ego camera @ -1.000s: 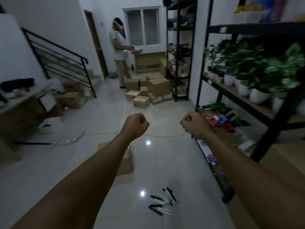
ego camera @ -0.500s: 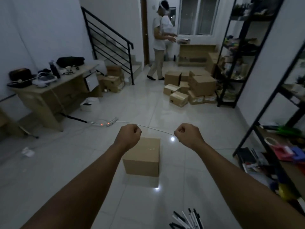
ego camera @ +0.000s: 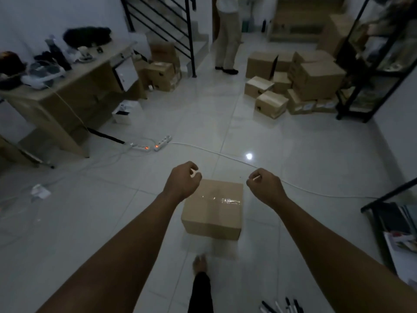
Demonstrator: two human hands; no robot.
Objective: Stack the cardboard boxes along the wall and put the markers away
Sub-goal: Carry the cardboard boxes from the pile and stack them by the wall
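Both hands, left [ego camera: 183,182] & right [ego camera: 264,185], curled into fists holding nothing, hover over the taped brown cardboard box [ego camera: 213,208] on the floor w/ black-and-white markers [ego camera: 281,307] bottom right; white cable [ego camera: 225,155] nearby could probably trip feet.

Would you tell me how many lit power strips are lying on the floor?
2: one power strip beside the desk leg, another power strip angled just right of it.

Glossy tiled floor [ego camera: 304,154] with taped cardboard box [ego camera: 212,208], markers [ego camera: 282,307], power strips [ego camera: 150,144].
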